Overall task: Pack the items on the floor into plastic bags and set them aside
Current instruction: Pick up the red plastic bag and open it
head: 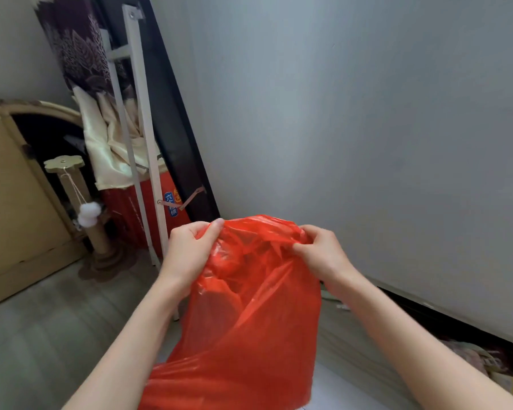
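Observation:
A red translucent plastic bag (249,321) hangs in front of me, its body reaching down past the bottom of the head view. My left hand (190,247) grips the bag's top edge on the left, thumb over the plastic. My right hand (320,250) pinches the bunched top edge on the right. Both hands hold the mouth of the bag up above the floor. A darker shape shows through the plastic inside the bag; what it is cannot be told.
A grey wall (367,128) stands close ahead and right. A white folding frame (142,143) and a black board (166,113) lean in the corner. A red box (166,208), cream cloth (113,143), a cardboard scratching post (80,196) and a tan cardboard house (12,202) stand left.

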Tool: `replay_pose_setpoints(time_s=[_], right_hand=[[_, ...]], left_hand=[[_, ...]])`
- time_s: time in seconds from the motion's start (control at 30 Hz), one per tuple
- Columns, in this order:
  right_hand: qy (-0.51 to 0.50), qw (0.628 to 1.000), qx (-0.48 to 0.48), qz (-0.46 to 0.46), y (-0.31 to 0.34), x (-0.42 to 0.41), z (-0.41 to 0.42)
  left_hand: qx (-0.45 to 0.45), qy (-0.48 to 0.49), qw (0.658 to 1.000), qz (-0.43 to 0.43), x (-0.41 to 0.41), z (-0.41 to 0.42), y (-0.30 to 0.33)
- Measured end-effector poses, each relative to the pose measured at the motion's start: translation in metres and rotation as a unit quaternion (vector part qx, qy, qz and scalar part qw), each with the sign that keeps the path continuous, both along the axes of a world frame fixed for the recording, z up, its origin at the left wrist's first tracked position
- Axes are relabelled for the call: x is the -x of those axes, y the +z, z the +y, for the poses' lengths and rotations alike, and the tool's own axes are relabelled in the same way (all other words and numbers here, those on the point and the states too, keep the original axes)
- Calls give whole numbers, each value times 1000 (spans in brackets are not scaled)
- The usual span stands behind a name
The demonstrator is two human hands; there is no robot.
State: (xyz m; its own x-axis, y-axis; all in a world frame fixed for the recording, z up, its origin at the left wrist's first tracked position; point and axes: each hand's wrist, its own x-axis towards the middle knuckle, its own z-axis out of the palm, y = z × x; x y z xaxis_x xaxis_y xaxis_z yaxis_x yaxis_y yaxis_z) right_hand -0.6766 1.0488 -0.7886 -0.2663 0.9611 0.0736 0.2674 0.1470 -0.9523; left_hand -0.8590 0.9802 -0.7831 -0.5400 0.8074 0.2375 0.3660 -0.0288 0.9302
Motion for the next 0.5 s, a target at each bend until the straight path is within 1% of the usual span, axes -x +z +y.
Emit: replay_pose_setpoints(time_s=[0.03, 0.07, 0.1, 0.13, 0.17, 0.2, 0.23, 0.27, 0.3, 0.37, 0.4, 0.43, 0.5], right_hand=[[49, 997, 33, 50, 7, -5, 0], [97, 990, 56, 80, 11, -10, 2], [139, 985, 67, 82, 14, -15, 2], [169, 981, 68, 60, 16, -18, 2], [187, 980, 65, 34, 16, -20, 2], [192, 979, 63, 16, 16, -21, 2], [190, 979, 65, 11, 15, -20, 2], [189, 980, 68, 17, 13, -19, 2], [188, 979, 72, 32, 13, -17, 3], [196, 973, 93, 81, 14, -16, 3], [206, 966, 108, 109, 16, -17, 3], [218, 960, 119, 133, 18, -17, 2], [216, 962, 100, 133, 21, -17, 0]], left_hand=[[14, 11, 1000, -8, 13, -1, -2], [30, 19, 999, -16, 25, -3, -4], [51, 27, 998, -16, 34, -5, -7], [73, 42, 996, 8, 39, -5, -11], [86, 65, 992, 64, 39, -4, -15], [76, 88, 984, 138, 34, -3, -16], [32, 92, 974, 206, 27, -2, -16], [-28, 62, 965, 254, 17, -2, -14], [-74, 1, 955, 286, 8, -1, -10], [-107, -118, 926, 341, -10, 0, -4], [-107, -159, 917, 351, -18, 0, -2], [-107, -186, 916, 339, -23, 0, -1], [-118, -197, 926, 299, -28, 1, 2]])
